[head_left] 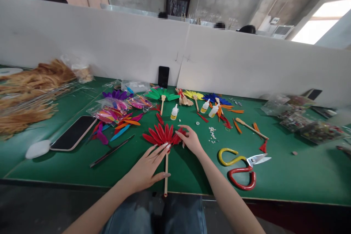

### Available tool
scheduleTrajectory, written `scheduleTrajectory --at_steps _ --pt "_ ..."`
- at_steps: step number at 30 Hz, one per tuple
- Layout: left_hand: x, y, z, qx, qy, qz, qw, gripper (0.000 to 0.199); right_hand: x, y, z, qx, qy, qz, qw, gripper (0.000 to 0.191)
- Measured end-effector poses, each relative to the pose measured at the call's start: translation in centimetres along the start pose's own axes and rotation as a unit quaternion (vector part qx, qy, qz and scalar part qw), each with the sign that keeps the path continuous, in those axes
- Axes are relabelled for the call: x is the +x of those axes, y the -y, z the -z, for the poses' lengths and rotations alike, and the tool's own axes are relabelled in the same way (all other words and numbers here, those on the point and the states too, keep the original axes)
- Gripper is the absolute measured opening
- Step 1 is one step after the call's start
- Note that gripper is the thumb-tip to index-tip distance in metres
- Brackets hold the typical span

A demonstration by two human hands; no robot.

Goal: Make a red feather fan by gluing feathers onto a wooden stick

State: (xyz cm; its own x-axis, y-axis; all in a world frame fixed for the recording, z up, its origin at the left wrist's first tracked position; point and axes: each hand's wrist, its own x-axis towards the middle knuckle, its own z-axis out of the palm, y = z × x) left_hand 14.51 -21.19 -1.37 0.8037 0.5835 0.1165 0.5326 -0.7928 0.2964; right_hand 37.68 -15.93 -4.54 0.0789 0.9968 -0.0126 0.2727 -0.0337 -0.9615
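A red feather fan point(161, 134) with a thin wooden handle point(166, 168) lies on the green table in front of me. My left hand point(149, 164) rests flat over the fan's base, fingers stretched out and the thumb across the handle. At the fan's right side, my right hand point(189, 139) has its fingers bent in on the red feathers there; its fingertips are partly hidden. Just beyond the fan stands a white glue bottle point(174, 112). Small white beads point(212, 134) are scattered to the right of my right hand.
Scissors point(244, 168) with yellow and red handles lie at right, a pen point(112, 151) and phone point(73, 133) at left. Behind are green point(161, 94), yellow point(193, 95) and blue feather fans, two more glue bottles, and bagged feathers point(109, 111). A white partition point(123, 47) borders the table.
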Motion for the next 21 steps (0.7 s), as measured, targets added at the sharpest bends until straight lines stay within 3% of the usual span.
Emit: scheduleTrajectory --at_steps 9,14,21 --pt "0.0 0.1 -0.1 0.006 -0.018 -0.009 1.0 0.071 0.3 0.0 -0.4 0.052 -0.022 0.012 0.998 0.044" --pt "0.0 0.0 0.0 0.012 -0.015 -0.01 1.0 0.071 0.6 -0.1 -0.4 0.041 -0.064 0.012 0.997 0.036" --pt "0.0 0.1 -0.2 0.014 -0.007 -0.004 1.0 0.07 1.2 0.5 -0.3 0.021 -0.059 -0.003 0.998 0.03"
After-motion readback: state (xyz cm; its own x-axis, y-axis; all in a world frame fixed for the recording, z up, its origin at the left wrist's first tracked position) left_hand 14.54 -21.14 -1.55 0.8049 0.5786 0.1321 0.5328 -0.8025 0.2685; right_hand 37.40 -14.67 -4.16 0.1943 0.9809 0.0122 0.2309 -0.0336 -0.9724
